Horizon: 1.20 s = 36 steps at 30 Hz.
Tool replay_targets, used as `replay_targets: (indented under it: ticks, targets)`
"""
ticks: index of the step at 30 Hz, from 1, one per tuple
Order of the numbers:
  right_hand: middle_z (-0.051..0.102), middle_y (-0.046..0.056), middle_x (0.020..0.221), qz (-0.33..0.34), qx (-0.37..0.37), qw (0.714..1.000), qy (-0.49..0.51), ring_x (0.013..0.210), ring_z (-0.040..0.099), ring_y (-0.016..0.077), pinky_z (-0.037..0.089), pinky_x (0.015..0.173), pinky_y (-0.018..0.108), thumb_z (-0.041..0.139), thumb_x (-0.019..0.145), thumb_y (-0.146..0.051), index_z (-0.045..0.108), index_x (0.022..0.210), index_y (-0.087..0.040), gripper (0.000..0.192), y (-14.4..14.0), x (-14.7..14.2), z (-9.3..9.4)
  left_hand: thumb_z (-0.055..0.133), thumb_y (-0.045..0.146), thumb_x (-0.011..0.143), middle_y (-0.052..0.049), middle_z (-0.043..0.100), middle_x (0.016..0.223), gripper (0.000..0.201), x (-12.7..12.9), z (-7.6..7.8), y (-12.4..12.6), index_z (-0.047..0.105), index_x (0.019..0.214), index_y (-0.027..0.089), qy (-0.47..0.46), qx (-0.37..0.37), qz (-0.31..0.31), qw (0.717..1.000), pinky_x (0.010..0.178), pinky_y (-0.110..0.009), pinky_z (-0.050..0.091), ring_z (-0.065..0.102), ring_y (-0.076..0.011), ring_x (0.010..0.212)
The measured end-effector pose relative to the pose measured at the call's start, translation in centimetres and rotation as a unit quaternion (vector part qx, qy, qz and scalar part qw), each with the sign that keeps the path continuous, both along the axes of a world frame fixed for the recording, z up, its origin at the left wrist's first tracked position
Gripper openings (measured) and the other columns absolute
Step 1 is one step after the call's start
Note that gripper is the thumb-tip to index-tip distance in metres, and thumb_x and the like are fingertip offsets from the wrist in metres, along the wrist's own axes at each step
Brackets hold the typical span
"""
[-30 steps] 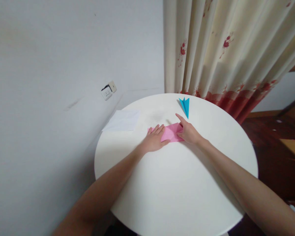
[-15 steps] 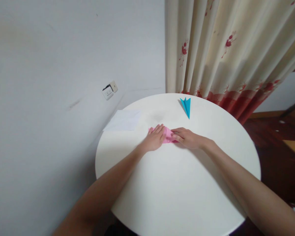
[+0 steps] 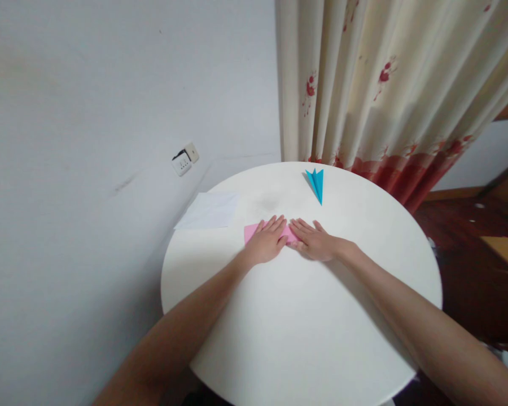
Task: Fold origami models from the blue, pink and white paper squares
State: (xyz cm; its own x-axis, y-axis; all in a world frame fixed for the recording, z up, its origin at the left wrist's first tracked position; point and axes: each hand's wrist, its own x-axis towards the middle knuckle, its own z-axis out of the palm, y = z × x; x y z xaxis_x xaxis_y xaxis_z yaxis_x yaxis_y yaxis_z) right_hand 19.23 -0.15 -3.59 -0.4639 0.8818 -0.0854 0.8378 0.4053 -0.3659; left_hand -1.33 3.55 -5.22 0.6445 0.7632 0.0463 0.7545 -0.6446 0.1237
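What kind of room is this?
Probably a room in somebody's home: it has a long cream-and-red curtain, a round white table and a wall socket.

Muted light, soft shadows, stretched edges (blurry)

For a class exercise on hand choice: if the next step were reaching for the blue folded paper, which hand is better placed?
Probably the right hand: it lies nearer the blue folded paper, while the left hand rests farther left on the pink paper.
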Motion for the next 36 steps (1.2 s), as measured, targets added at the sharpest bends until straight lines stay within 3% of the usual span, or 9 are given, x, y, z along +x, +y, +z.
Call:
replay_targets:
  ticks: [3, 6, 10, 13, 23, 31, 33, 36]
  targets:
    - [0.018, 0.014, 0.159, -0.082, 0.047, 0.995, -0.001, 0.148, 0.014, 0.0291, 0.015, 0.116, 0.059, 0.022, 0.1, -0.045, 0.023, 0.153, -0.012, 0.062, 0.6, 0.0, -0.1, 0.017, 0.046, 0.099, -0.006, 0.017, 0.161, 0.06, -0.1, -0.1, 0.1, 0.02, 0.153, 0.019, 0.006, 0.005, 0.004, 1.0, 0.119, -0.05, 0.012, 0.012, -0.0231, 0.149]
    - [0.026, 0.017, 0.157, -0.16, 0.149, 0.975, 0.022, 0.147, 0.018, 0.028, 0.02, 0.116, 0.055, 0.027, 0.097, -0.023, 0.026, 0.151, -0.006, 0.057, 0.8, -1.2, -0.1, 0.018, 0.045, 0.099, -0.005, 0.016, 0.162, 0.059, -0.1, -0.1, 0.1, 0.02, 0.153, 0.021, 0.013, 0.004, 0.007, 1.0, 0.119, -0.05, 0.012, 0.012, -0.0236, 0.149]
    - [0.032, 0.018, 0.155, -0.095, 0.18, 0.979, 0.022, 0.146, 0.023, 0.028, 0.019, 0.118, 0.046, 0.04, 0.087, -0.017, 0.029, 0.149, -0.002, 0.065, 0.1, -4.5, -0.7, 0.021, 0.035, 0.099, -0.008, 0.021, 0.161, 0.057, 0.0, -0.2, 0.1, 0.018, 0.154, 0.019, 0.021, 0.008, 0.002, 1.0, 0.119, -0.049, 0.011, 0.011, -0.0243, 0.149]
    - [0.025, 0.018, 0.157, -0.088, 0.155, 0.984, 0.008, 0.145, 0.024, 0.0276, 0.022, 0.117, 0.044, 0.035, 0.09, -0.018, 0.023, 0.151, 0.0, 0.064, -0.5, -6.0, -1.6, 0.019, 0.031, 0.098, -0.008, 0.023, 0.16, 0.057, 0.0, -0.3, 0.1, 0.019, 0.153, 0.018, 0.024, 0.009, -0.002, 1.0, 0.119, -0.048, 0.011, 0.011, -0.0231, 0.149]
    - [0.023, 0.018, 0.157, -0.093, 0.153, 0.983, -0.035, 0.147, 0.018, 0.0284, 0.017, 0.117, 0.048, 0.022, 0.1, -0.038, 0.029, 0.15, -0.007, 0.06, -0.8, -5.5, -2.2, 0.016, 0.039, 0.099, -0.007, 0.017, 0.161, 0.057, -1.1, -0.4, 0.5, 0.022, 0.153, 0.019, 0.023, 0.005, 0.063, 0.998, 0.118, -0.053, 0.014, 0.012, -0.0251, 0.149]
    - [0.023, 0.018, 0.158, -0.083, 0.16, 0.983, -0.038, 0.147, 0.019, 0.0303, 0.017, 0.116, 0.049, 0.026, 0.1, -0.036, 0.031, 0.151, -0.011, 0.057, -1.1, -5.6, -2.1, 0.019, 0.032, 0.098, -0.013, 0.022, 0.159, 0.055, -2.2, 0.1, 1.3, 0.026, 0.15, 0.015, 0.018, 0.017, 0.152, 0.988, 0.115, -0.057, 0.018, 0.017, -0.0271, 0.148]
    - [0.023, 0.018, 0.158, -0.084, 0.161, 0.983, -0.036, 0.147, 0.019, 0.0301, 0.017, 0.116, 0.05, 0.026, 0.1, -0.036, 0.031, 0.151, -0.011, 0.057, -1.0, -5.6, -2.2, 0.018, 0.03, 0.098, -0.013, 0.023, 0.159, 0.055, -2.1, 0.2, 1.1, 0.027, 0.15, 0.014, 0.017, 0.043, 0.138, 0.989, 0.116, -0.057, 0.014, 0.016, -0.0265, 0.148]
    - [0.023, 0.018, 0.158, -0.087, 0.159, 0.983, -0.036, 0.147, 0.019, 0.0295, 0.016, 0.116, 0.05, 0.025, 0.1, -0.036, 0.03, 0.151, -0.01, 0.058, -0.9, -5.6, -2.3, 0.017, 0.031, 0.099, -0.009, 0.025, 0.159, 0.054, -1.7, 0.4, 0.5, 0.028, 0.15, 0.018, 0.028, 0.069, 0.054, 0.996, 0.119, -0.055, 0.006, 0.014, -0.0238, 0.149]
